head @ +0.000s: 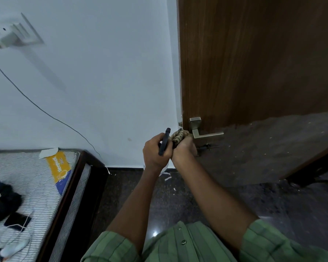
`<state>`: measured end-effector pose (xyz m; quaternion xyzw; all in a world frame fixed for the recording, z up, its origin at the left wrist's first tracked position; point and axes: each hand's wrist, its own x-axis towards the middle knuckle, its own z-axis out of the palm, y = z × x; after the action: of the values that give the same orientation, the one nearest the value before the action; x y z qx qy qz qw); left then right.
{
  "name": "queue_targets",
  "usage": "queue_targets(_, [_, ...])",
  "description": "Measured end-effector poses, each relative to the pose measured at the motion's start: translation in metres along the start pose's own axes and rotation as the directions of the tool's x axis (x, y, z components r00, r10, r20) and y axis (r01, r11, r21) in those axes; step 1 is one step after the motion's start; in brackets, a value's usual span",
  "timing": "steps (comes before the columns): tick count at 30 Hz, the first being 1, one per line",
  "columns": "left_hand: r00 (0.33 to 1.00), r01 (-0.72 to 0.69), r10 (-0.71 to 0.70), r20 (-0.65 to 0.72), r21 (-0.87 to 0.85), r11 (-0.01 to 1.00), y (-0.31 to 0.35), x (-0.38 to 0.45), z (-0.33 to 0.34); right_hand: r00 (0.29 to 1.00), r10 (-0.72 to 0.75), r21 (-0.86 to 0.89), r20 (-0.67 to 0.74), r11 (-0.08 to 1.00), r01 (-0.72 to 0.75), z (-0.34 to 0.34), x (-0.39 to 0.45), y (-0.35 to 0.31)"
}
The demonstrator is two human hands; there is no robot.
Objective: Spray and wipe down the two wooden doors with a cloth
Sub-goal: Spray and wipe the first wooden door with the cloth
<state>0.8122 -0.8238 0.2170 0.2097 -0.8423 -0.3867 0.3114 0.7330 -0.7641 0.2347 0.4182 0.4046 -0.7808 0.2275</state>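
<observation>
A brown wooden door (254,63) fills the upper right, its lower part dull with dust or spray. A brass lever handle (206,135) sticks out near its left edge. My right hand (184,150) grips a beige knobbly cloth (178,137) pressed against the door's edge just left of the handle. My left hand (155,152) is right beside it and holds a dark slim spray bottle (164,141), whose white lower part shows below the wrist. Only one door is in view.
A white wall (102,72) stands left of the door, with a plugged-in charger (8,37) and a cable hanging down. A bed with a striped mattress (27,186), dark clothes and a phone lies at lower left. Dark speckled floor (273,205) runs below.
</observation>
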Motion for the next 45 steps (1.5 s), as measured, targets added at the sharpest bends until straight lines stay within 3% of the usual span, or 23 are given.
queue_targets(4, [0.999, -0.009, 0.009, 0.034, 0.011, 1.0, -0.004, -0.007, -0.005, 0.999, -0.014, 0.047, -0.052, 0.999, 0.017, -0.002, 0.003, 0.004])
queue_targets(10, [0.998, 0.012, -0.012, 0.055, 0.009, 1.0, -0.007, -0.005, 0.003, 0.991, -0.129, -0.035, 0.03, 0.991, 0.131, -0.015, 0.009, 0.003])
queue_targets(14, [0.994, -0.028, 0.026, 0.103, 0.021, 0.999, -0.004, -0.007, 0.008, 0.991, -0.129, -0.03, -0.023, 0.991, 0.128, -0.036, 0.022, -0.008])
queue_targets(23, [0.993, -0.032, 0.029, 0.11, 0.024, 0.999, -0.006, 0.003, 0.016, 0.919, -0.28, -0.171, 0.278, 0.927, 0.335, -0.071, 0.036, -0.032])
queue_targets(27, [0.992, -0.039, 0.034, 0.122, 0.036, 0.999, -0.001, 0.003, 0.02, 0.934, -0.27, -0.172, 0.234, 0.934, 0.313, -0.069, 0.04, -0.031])
queue_targets(30, [0.99, -0.031, 0.027, 0.141, 0.025, 0.999, -0.001, 0.0, 0.026, 0.946, -0.265, -0.076, 0.186, 0.956, 0.283, -0.061, 0.041, -0.028])
queue_targets(34, [0.984, -0.056, 0.051, 0.17, 0.03, 0.998, 0.001, -0.006, 0.031, 0.884, -0.353, -0.15, 0.308, 0.899, 0.411, -0.07, 0.037, -0.034])
queue_targets(37, [0.983, -0.064, 0.055, 0.173, 0.047, 0.997, 0.002, -0.008, 0.032, 0.909, -0.384, -0.107, 0.162, 0.909, 0.403, -0.08, 0.053, -0.053])
queue_targets(39, [0.981, -0.063, 0.054, 0.186, 0.043, 0.997, 0.003, -0.012, 0.034, 0.89, -0.448, -0.088, 0.086, 0.886, 0.455, -0.081, 0.064, -0.064])
queue_targets(42, [0.98, -0.055, 0.047, 0.196, 0.038, 0.998, 0.007, -0.014, 0.039, 0.79, -0.574, -0.21, 0.215, 0.763, 0.612, -0.077, 0.061, -0.059])
queue_targets(45, [0.973, -0.058, 0.049, 0.227, 0.034, 0.998, 0.011, -0.014, 0.048, 0.788, -0.548, -0.315, 0.279, 0.723, 0.614, -0.077, 0.065, -0.055])
